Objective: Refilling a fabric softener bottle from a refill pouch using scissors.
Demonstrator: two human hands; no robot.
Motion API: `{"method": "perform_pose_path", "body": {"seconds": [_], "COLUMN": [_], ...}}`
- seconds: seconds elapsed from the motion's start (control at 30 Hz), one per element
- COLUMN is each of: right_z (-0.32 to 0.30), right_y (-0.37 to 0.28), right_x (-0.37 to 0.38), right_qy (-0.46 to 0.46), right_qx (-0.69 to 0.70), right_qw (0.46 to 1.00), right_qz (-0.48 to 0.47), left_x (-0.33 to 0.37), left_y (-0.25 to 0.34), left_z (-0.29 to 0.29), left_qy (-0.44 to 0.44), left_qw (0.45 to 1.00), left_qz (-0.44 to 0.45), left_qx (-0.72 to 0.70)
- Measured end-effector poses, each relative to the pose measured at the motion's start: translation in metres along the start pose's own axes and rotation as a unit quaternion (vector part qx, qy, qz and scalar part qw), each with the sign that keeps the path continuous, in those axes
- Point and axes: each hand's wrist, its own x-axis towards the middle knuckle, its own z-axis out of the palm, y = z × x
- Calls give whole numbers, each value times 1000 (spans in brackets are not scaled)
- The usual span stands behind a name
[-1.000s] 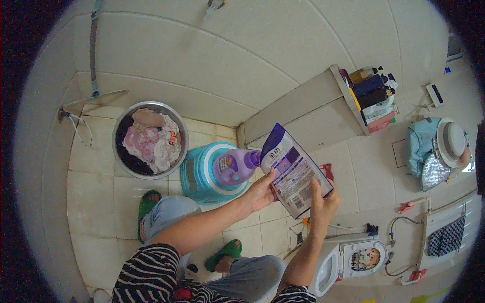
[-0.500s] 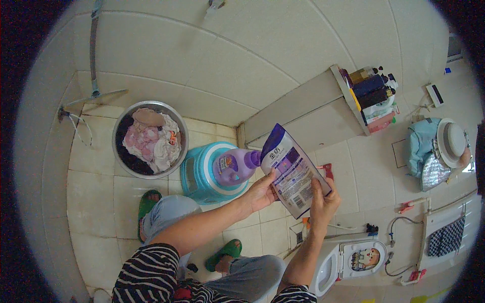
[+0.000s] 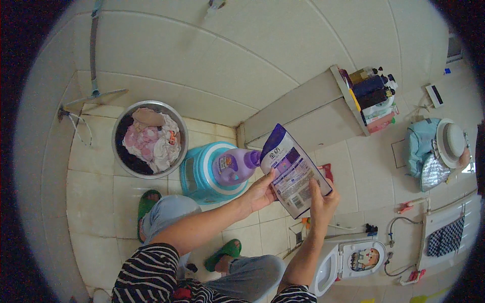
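A white and purple detergent pouch (image 3: 289, 169) is held up in front of me, tilted, its printed side facing me. My left hand (image 3: 262, 191) grips its left edge, thumb on the front and fingers behind. On the lower right, my right hand (image 3: 323, 201) pinches the pouch with the thumb on top. Just left of the pouch lies a purple detergent bottle (image 3: 234, 167) on a turquoise plastic stool or tub (image 3: 193, 174); its neck end reaches the pouch's edge. Further left, a metal basin (image 3: 120, 159) holds pink, white and dark clothes (image 3: 151, 139).
My feet in green slippers (image 3: 148, 207) stand on the tiled floor. A toilet (image 3: 331, 267) is at the lower right. A ledge at the upper right bears several bottles (image 3: 371, 90). Against the left wall leans a floor squeegee (image 3: 95, 76). A hat (image 3: 451, 140) hangs far right.
Hardly anything differs. Both hands keep the pouch in nearly the same place, and the bottle and basin have not moved.
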Motion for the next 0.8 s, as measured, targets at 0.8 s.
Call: {"method": "perform_pose_path", "body": {"seconds": [0.8], "right_z": [1], "right_y": [-2], "right_x": [-1], "right_qy": [-22], "right_qx": [26], "right_qw": [999], "right_qz": [32], "left_x": [1], "left_y": [3], "left_z": [2], "left_qy": [-18], "left_qw": [1000], "left_qz": [-1], "left_qx": [-3]}}
